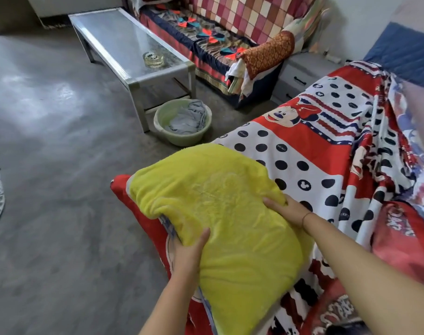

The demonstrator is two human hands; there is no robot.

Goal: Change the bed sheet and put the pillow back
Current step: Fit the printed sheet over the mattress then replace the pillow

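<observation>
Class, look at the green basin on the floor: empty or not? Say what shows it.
Not empty. Crumpled grey cloth lies inside the basin, covering most of its bottom.

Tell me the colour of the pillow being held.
Bright yellow-green, plain and fuzzy: the pillow shows best in the head view.

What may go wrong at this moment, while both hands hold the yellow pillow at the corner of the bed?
1. The yellow pillow sits close to the bed's corner edge. If the left hand or the right hand lets go early, it may slip to the floor.
2. The sheet lies bunched in folds on the right. Pushing the pillow may drag it further.
</observation>
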